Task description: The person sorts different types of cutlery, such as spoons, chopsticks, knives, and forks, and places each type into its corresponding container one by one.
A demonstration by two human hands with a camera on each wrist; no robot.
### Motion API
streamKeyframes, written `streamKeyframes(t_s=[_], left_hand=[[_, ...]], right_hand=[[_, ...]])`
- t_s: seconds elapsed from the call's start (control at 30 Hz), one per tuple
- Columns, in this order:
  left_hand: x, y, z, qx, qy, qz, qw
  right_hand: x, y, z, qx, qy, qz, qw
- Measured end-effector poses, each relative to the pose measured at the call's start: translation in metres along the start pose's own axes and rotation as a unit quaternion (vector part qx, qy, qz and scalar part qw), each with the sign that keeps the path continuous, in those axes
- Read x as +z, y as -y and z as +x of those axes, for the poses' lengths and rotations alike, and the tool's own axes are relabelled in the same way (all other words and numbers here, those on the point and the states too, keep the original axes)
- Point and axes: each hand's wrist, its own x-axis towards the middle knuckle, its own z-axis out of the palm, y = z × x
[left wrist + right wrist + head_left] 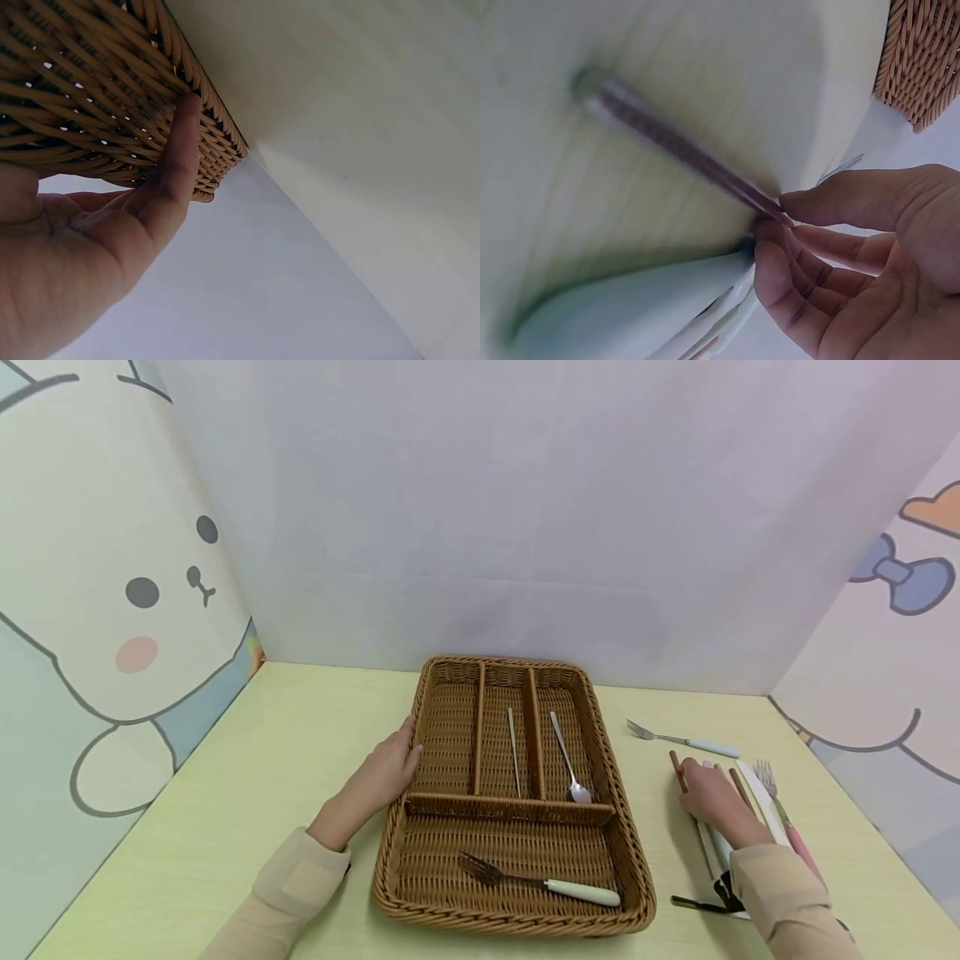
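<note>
A brown wicker cutlery basket (510,810) with several compartments sits in the middle of the table. At its left side my left hand (382,768) grips the rim, thumb over the edge and a finger (180,146) along the outer wall. To the right of the basket, my right hand (716,797) pinches a thin brown chopstick (682,146) between thumb and fingers, low over a cluster of cutlery. Inside the basket lie a slim chopstick (513,747), a silver spoon (577,792) and a fork with a pale green handle (581,892).
A fork with a light blue handle (712,747) lies beyond my right hand. Around that hand are a second brown stick (741,787), a white piece (763,802), a pink-handled fork (802,847) and dark-ended pieces (697,904). A pale wall (525,527) closes off the back.
</note>
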Motion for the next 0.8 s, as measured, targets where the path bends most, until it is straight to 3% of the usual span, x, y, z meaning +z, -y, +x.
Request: streamKeyframes(t_s=[0.57, 0.8], left_hand=[[0.0020, 0.0008, 0.0001, -0.002, 0.002, -0.005, 1.0000], [0.0015, -0.0002, -0.0003, -0.004, 0.001, -0.004, 1.0000]], right_hand=[[0.0045, 0.0068, 0.0023, 0.013, 0.003, 0.032, 0.9994], [0.0021, 0.0097, 0.0057, 0.000, -0.014, 0.043, 0.9990]])
